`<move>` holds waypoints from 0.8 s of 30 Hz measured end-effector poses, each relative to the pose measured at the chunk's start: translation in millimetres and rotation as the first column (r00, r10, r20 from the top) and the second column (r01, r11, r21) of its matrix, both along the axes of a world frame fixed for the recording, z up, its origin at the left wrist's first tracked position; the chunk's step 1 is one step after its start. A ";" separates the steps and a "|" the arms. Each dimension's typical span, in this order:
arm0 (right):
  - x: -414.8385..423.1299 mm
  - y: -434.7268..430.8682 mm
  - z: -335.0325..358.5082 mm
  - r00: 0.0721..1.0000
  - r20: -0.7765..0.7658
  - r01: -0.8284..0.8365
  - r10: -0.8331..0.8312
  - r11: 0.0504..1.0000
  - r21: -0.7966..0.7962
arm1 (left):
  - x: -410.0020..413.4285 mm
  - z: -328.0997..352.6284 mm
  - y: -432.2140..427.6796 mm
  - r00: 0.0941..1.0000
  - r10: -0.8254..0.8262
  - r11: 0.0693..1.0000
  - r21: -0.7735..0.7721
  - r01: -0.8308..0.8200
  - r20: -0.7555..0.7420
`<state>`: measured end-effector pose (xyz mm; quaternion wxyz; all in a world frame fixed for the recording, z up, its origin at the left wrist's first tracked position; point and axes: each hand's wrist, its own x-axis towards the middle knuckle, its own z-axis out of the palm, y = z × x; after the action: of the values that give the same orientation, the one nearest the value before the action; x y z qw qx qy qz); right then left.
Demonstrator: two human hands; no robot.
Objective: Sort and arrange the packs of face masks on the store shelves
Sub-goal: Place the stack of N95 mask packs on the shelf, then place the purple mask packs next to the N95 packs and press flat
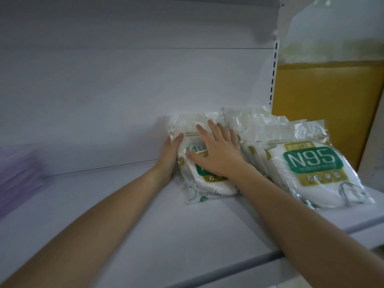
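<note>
From my head view, my right hand (218, 150) lies flat on the front of a mask pack (207, 185), fingers straight and spread, gripping nothing. My left hand (169, 161) is straight-fingered too and presses against the pack's left edge. The pack stands leaning back towards the back panel (124, 100), at the rear of the white shelf (145, 225). Just to its right is a row of N95 packs (311, 165), the front one tilted towards me. Far left sits a blurred purple stack (18, 173). A slotted upright (273, 73) bounds the right side.
</note>
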<state>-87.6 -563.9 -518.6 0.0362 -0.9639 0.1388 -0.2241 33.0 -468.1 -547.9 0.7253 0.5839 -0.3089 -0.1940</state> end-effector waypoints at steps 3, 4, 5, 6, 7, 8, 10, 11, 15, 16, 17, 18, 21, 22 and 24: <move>-7.9 7.2 -7.9 0.984 -0.180 0.001 0.000 1.000 0.005 | -6.2 1.4 4.2 0.987 0.158 0.986 0.062 -0.156 -0.029; -8.6 9.1 -9.4 0.982 -0.188 -0.001 0.002 1.000 0.009 | -6.5 2.3 6.4 0.978 0.207 0.967 0.151 -0.207 0.014; -9.1 10.5 -9.5 0.985 -0.173 -0.007 0.009 1.000 0.012 | -7.3 3.9 9.7 0.964 0.251 0.937 0.230 -0.264 0.084; -9.9 11.8 -8.0 0.989 -0.146 -0.014 0.016 1.000 0.013 | -8.5 7.0 13.9 0.946 0.273 0.900 0.301 -0.316 0.177; -11.0 12.0 -5.5 0.994 -0.110 -0.022 0.023 1.000 0.009 | -16.4 13.1 19.8 0.921 0.294 0.864 0.340 -0.370 0.256; -11.9 11.5 -3.1 0.997 -0.067 -0.034 0.034 0.999 0.006 | -23.7 18.8 26.7 0.886 0.300 0.828 0.365 -0.426 0.353; -13.5 10.8 -0.5 0.997 -0.001 -0.072 0.072 0.997 -0.007 | -35.1 26.5 40.4 0.783 0.281 0.752 0.379 -0.539 0.554; -14.7 12.6 -0.7 0.995 0.010 -0.095 0.096 0.995 -0.023 | -40.4 27.8 50.3 0.728 0.266 0.726 0.365 -0.582 0.631; -14.5 13.8 -0.8 0.990 0.009 -0.137 0.138 0.987 -0.087 | -58.8 21.5 86.2 0.507 0.175 0.606 0.313 -0.731 0.844; -14.0 13.6 -0.2 0.989 0.008 -0.145 0.146 0.985 -0.096 | -64.5 17.8 94.0 0.455 0.159 0.573 0.294 -0.765 0.876; -13.8 14.5 -0.2 0.987 0.008 -0.158 0.159 0.982 -0.099 | -70.2 14.3 100.6 0.413 0.142 0.548 0.275 -0.790 0.900; -13.8 16.4 -0.8 0.984 0.009 -0.175 0.177 0.979 -0.103 | -74.5 12.4 105.8 0.371 0.120 0.523 0.259 -0.812 0.921; -13.5 25.7 -5.0 0.970 0.021 -0.236 0.241 0.962 -0.140 | -76.0 15.1 115.9 0.291 0.073 0.472 0.224 -0.853 0.954; -13.2 28.0 -6.3 0.966 0.019 -0.252 0.258 0.955 -0.156 | -78.4 18.0 120.3 0.260 0.062 0.467 0.202 -0.861 0.964; -11.3 29.9 -8.2 0.961 -0.011 -0.273 0.276 0.940 -0.203 | -84.1 22.0 132.1 0.215 0.028 0.443 0.181 -0.878 0.976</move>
<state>-99.0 -534.0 -526.8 -0.0303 -0.9705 -0.0208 -0.2382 -51.1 -336.0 -526.0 0.1510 0.8892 -0.3108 0.2998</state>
